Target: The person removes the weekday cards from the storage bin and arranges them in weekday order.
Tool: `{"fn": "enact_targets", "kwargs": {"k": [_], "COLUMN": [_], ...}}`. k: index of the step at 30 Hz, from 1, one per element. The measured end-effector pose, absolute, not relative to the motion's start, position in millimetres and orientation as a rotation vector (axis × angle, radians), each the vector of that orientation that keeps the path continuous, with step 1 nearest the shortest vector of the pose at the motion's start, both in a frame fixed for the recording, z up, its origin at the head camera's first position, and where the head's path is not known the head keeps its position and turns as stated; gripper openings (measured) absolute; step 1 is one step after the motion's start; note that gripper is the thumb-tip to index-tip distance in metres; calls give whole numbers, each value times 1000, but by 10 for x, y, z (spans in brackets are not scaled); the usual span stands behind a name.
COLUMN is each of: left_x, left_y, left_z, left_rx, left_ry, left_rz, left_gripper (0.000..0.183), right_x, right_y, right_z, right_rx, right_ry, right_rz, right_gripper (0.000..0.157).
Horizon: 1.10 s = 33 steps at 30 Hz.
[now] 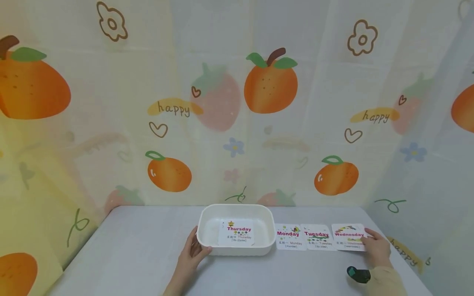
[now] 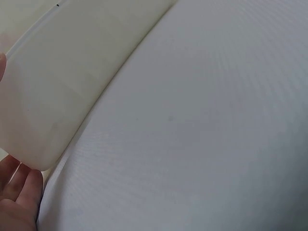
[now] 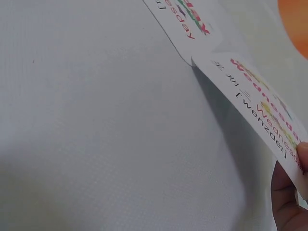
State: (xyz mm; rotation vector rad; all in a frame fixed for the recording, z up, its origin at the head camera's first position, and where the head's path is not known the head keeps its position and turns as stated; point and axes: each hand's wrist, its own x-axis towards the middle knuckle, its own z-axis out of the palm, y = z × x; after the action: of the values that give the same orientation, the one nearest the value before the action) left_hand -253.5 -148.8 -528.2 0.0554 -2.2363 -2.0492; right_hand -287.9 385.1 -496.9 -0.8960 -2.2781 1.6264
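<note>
In the head view, my left hand (image 1: 191, 253) holds the left end of a white plastic bin (image 1: 264, 249), thumb at the front rim and fingers along the side. Its fingers (image 2: 30, 190) bend against the bin's corner (image 2: 53, 86) in the left wrist view. Inside the bin lies a Thursday card (image 1: 237, 233). My right hand (image 1: 378, 248) pinches the right edge of a Wednesday card (image 1: 349, 238). This card (image 3: 255, 103) tilts in the right wrist view, its held side raised over a shadow and its other end down beside the Tuesday card (image 3: 180, 24).
A Monday card (image 1: 290, 242) and the Tuesday card (image 1: 319, 242) lie in a row right of the bin, on a white-covered table (image 1: 129, 246). A fruit-print curtain (image 1: 237, 164) hangs behind. A dark strap-like piece (image 1: 358, 274) sits by the right wrist.
</note>
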Motion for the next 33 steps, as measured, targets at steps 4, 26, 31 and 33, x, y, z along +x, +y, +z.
{"fn": "enact_targets", "kwargs": {"k": [4,26,31,33], "left_x": [-2540,-2521,-2527,-2527], "left_y": [-1487,-1470,-1466,-1465], "left_z": [-5282,-5272,-5278,-5279], "left_rx": [52,63,77,76], "left_ry": [-2236,-2203,-2221,-2215], "left_rz": [-2050,-2087,-2073,-2078], "left_gripper": [88,85,86,86], "right_x": [-2902,-2917,-2887,-2874], "right_y": [3868,3749,3719,3711], "right_z": [-4961,-4915,-4929,-4930], "right_rx": [-904,-924,-890,-875], "right_ry": [-2279,-2282,-2330,-2357], "right_rz": [1650,1544,1476,1449], "right_gripper": [48,45,43,42]}}
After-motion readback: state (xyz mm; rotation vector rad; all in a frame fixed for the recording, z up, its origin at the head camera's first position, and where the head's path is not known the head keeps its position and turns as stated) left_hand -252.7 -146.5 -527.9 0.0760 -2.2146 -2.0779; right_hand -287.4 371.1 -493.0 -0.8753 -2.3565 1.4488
